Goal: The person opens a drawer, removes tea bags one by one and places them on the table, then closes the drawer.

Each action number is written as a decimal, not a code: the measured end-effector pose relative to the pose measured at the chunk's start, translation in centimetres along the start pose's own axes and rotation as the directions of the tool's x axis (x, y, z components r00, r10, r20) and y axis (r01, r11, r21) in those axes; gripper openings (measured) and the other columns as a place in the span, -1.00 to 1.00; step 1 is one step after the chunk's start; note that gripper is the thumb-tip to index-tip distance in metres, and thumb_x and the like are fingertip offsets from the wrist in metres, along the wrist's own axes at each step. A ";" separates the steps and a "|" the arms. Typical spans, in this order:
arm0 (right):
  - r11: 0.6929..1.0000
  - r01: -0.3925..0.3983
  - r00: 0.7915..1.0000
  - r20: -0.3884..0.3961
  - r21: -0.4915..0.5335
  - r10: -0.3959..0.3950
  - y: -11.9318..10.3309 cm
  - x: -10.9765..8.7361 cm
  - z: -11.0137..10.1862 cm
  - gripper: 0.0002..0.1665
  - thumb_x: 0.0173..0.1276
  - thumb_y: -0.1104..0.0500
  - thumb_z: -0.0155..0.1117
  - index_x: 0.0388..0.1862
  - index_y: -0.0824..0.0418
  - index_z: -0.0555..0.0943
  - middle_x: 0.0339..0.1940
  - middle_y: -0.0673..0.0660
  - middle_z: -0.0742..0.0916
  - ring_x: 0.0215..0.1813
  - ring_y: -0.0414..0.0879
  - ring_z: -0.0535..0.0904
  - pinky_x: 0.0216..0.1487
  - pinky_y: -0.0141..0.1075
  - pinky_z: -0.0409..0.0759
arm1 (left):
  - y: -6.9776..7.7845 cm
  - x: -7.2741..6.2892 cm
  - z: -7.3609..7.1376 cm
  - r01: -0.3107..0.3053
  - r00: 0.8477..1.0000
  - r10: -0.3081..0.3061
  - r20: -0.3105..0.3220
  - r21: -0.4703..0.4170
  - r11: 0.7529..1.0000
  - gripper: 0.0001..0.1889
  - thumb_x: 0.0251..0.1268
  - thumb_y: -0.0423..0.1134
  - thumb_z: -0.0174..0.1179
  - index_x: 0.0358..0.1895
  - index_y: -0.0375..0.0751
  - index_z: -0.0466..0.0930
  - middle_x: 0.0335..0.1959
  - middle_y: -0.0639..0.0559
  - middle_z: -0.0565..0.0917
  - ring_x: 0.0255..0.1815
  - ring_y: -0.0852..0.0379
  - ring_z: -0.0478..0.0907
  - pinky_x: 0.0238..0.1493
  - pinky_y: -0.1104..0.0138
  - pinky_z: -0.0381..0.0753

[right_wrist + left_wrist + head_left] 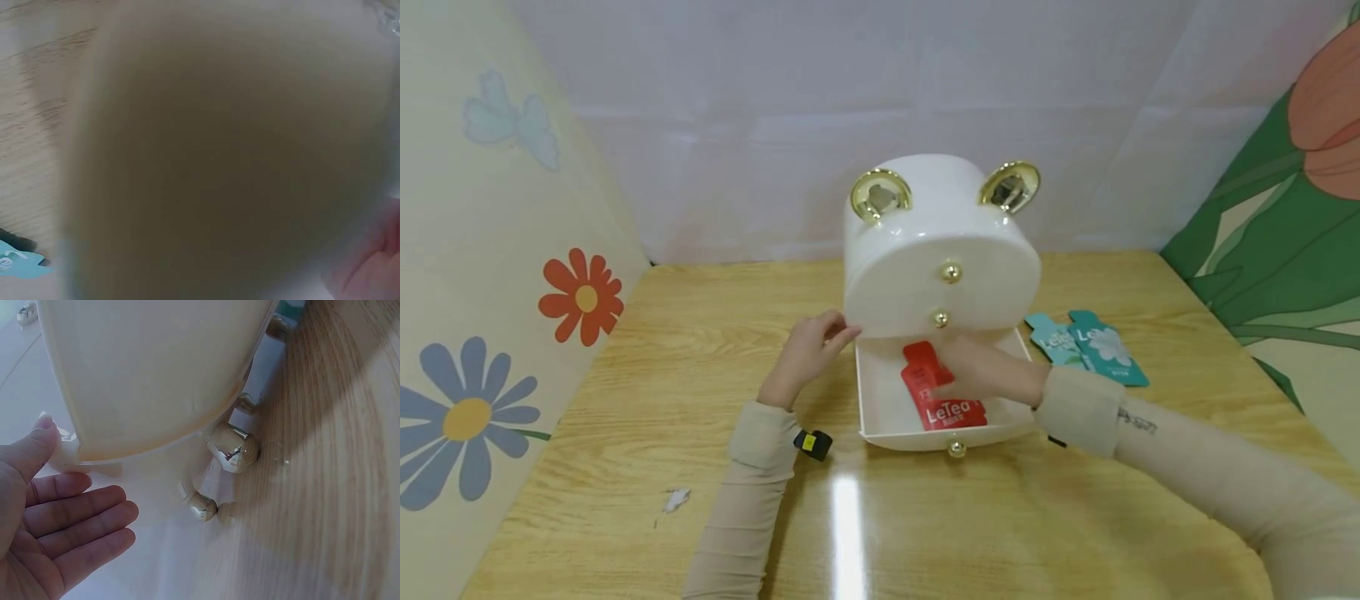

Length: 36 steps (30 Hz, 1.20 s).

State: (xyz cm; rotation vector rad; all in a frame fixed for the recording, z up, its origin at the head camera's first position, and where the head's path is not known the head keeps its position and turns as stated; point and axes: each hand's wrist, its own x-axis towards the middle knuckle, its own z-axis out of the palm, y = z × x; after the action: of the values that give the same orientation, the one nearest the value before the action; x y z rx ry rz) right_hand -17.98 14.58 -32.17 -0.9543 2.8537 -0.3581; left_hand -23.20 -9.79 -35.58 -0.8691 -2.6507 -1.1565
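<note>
A white rounded storage box [943, 250] with gold-rimmed ears stands on the table, its bottom drawer [880, 400] pulled out. Red LeTea sachets [921, 392] lie overlapping in that drawer. Over them is my right hand [988, 371], blurred, thumb pointing down toward the red packaging; its fingertips are hidden, so a hold on a sachet cannot be made out. My left hand [812, 346] touches the box's lower left corner with the thumb, as the left wrist view also shows, the other fingers [81, 509] fairly straight beside it. The right wrist view is mostly blocked by a blurred pale surface.
Two teal LeTea sachets [1108, 346] lie right of the box. Gold ball knobs [956, 449] stick out from the drawer fronts. A small white scrap [676, 499] is on the table at left. A pale cloth [737, 125] hangs behind, with flower-painted panels either side.
</note>
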 end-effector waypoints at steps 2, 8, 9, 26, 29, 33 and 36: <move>1.000 -0.014 1.000 0.008 -0.003 0.014 0.0 0.1 0.1 -0.10 -0.01 0.08 0.47 0.19 0.46 0.25 -0.47 0.10 0.56 -0.45 -0.11 0.41 -0.30 -0.23 0.47 | 0.0 0.0 -0.1 -0.002 1.000 0.002 -0.001 0.001 1.000 -0.74 0.32 -0.16 0.07 -0.28 -0.34 0.56 -0.35 -0.13 0.65 -0.25 -0.02 0.58 -0.12 0.22 0.57; 1.000 -0.024 1.000 0.018 -0.005 0.024 0.4 0.3 0.2 -0.04 -0.02 0.07 0.47 0.26 0.43 0.20 -0.09 0.26 0.58 -0.18 -0.01 0.45 0.03 -0.09 0.43 | 0.1 0.0 -0.2 -0.007 1.000 0.007 0.000 0.009 1.000 -0.73 0.31 -0.16 0.08 -0.27 -0.35 0.56 -0.35 -0.14 0.65 -0.25 -0.02 0.59 -0.12 0.22 0.58; 1.000 -0.019 1.000 0.021 -0.009 0.019 0.5 0.5 0.2 -0.05 -0.02 0.07 0.46 0.25 0.42 0.22 -0.09 0.26 0.58 -0.17 -0.01 0.45 0.02 -0.10 0.43 | 0.1 0.0 -0.2 -0.005 1.000 0.005 -0.001 0.010 1.000 -0.73 0.31 -0.15 0.08 -0.27 -0.35 0.56 -0.35 -0.14 0.65 -0.25 -0.02 0.59 -0.13 0.22 0.58; 0.964 -0.111 0.965 0.205 -0.242 0.162 0.3 2.6 1.1 -0.44 0.08 -0.25 0.27 -0.79 0.10 0.35 -0.80 -0.04 0.37 -0.69 -0.19 0.28 -0.61 -0.38 0.29 | 0.0 0.1 0.0 -0.008 1.000 0.008 -0.004 0.006 1.000 -0.74 0.31 -0.16 0.08 -0.28 -0.35 0.56 -0.34 -0.15 0.65 -0.23 -0.04 0.60 -0.12 0.22 0.58; 0.966 -0.102 0.966 0.208 -0.238 0.153 0.2 2.9 1.4 -0.44 0.04 -0.24 0.31 -0.79 0.10 0.35 -0.77 -0.02 0.42 -0.66 -0.16 0.32 -0.57 -0.34 0.35 | -0.1 0.0 0.0 0.002 1.000 -0.002 -0.001 0.006 1.000 -0.73 0.32 -0.14 0.07 -0.27 -0.34 0.56 -0.33 -0.15 0.65 -0.22 -0.03 0.60 -0.11 0.22 0.58; 0.977 -0.075 0.973 0.200 -0.201 0.116 0.4 3.0 1.9 -0.48 0.00 -0.21 0.35 -0.75 0.11 0.37 -0.75 -0.02 0.45 -0.64 -0.15 0.34 -0.56 -0.33 0.36 | -0.1 0.0 0.0 0.007 1.000 -0.007 0.006 0.004 1.000 -0.72 0.32 -0.14 0.06 -0.26 -0.34 0.55 -0.32 -0.15 0.65 -0.21 -0.03 0.59 -0.10 0.22 0.58; 0.983 -0.061 0.981 0.172 -0.171 0.091 0.4 3.0 2.0 -0.53 -0.03 -0.13 0.39 -0.72 0.12 0.39 -0.72 -0.03 0.46 -0.61 -0.14 0.35 -0.52 -0.32 0.38 | -0.1 0.0 0.0 0.005 1.000 -0.005 0.006 0.004 1.000 -0.73 0.32 -0.14 0.06 -0.26 -0.34 0.56 -0.32 -0.14 0.65 -0.21 -0.03 0.59 -0.09 0.22 0.57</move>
State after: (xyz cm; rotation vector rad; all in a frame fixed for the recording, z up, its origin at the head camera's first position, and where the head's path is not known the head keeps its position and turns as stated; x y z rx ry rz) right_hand -20.24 12.65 -34.26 -0.8517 2.7770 -0.0265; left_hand -23.28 -9.77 -35.64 -0.8676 -2.6601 -1.1515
